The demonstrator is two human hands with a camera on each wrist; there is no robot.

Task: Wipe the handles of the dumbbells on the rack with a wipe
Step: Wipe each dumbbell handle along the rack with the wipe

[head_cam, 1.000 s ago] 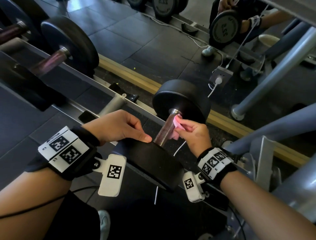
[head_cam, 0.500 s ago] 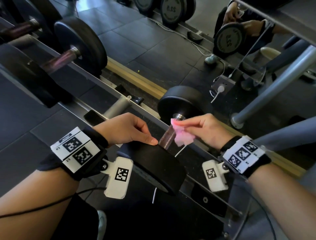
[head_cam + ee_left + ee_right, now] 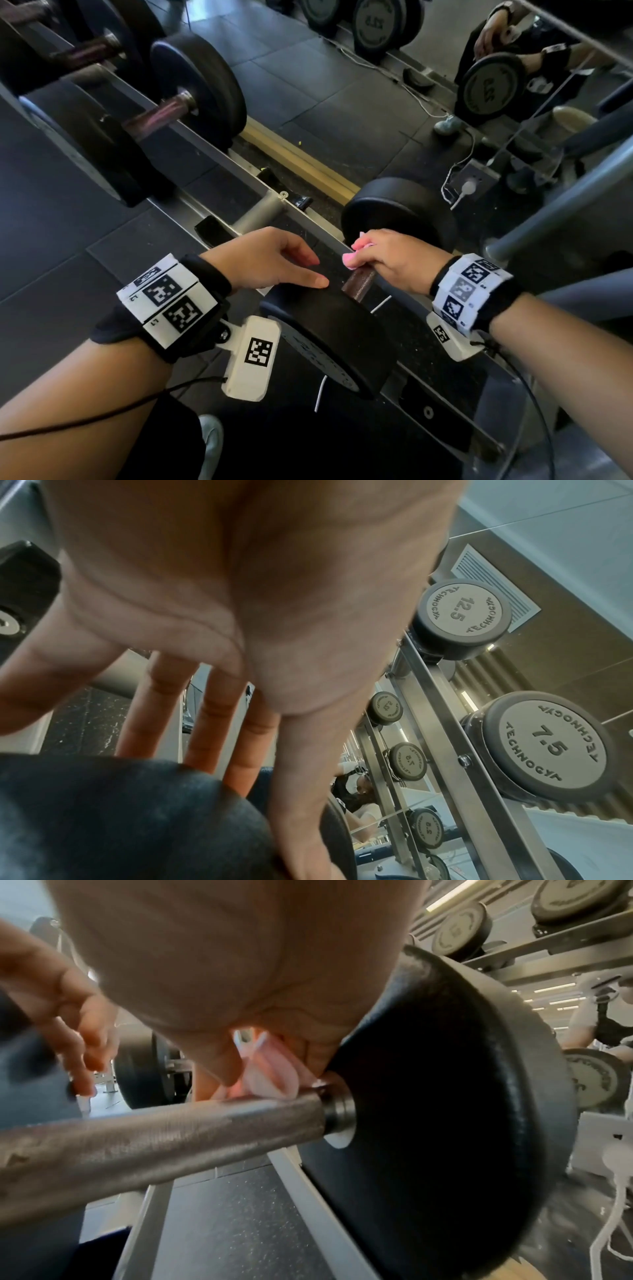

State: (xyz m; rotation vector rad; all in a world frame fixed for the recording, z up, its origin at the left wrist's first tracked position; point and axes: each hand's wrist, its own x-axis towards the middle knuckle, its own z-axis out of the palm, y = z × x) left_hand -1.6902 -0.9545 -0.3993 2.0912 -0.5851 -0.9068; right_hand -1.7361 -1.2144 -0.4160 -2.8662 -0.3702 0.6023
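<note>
A black dumbbell lies on the steel rack, its knurled metal handle running between a near head and a far head. My right hand lies over the top of the handle close to the far head and holds a pink wipe against the bar. My left hand rests with straight fingers on top of the near head, holding nothing.
A larger black dumbbell sits further left on the same rack. A mirror behind reflects more numbered dumbbells and the person. A grey machine post stands at the right. White cables lie on the dark floor.
My right hand has come down from above the handle and now lies over it with the wipe pressed on the bar. The left hand stays on the near head.
</note>
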